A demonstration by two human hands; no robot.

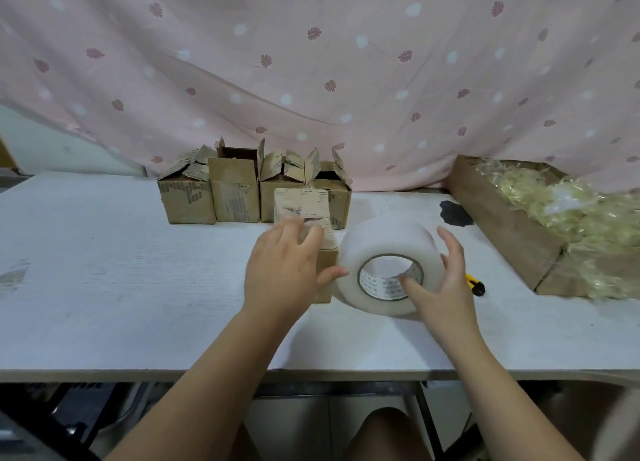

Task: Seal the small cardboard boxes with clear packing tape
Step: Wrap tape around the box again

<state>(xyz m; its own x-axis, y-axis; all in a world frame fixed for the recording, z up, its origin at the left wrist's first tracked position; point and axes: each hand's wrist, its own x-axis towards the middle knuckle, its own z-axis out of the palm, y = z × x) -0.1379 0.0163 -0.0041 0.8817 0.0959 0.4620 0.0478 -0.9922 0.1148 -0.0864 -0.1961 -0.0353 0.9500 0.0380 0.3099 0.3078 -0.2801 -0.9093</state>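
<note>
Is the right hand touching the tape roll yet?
Cannot tell. In the head view the right hand overlaps the tape roll, thumb across its core, fingers spread; neither contact nor gap shows plainly.

The left half of the bench (pixel 104 270) lies open, as does the strip along its near edge. A row of open boxes (pixel 235 197) blocks the back, against the curtain (pixel 311 79). Mid-bench a small box (pixel 327 263) and the tape roll (pixel 381 242) stand just beside each other; a yellow cutter (pixel 475 284) lies right of the roll, a large carton (pixel 502 225) beyond.
</note>
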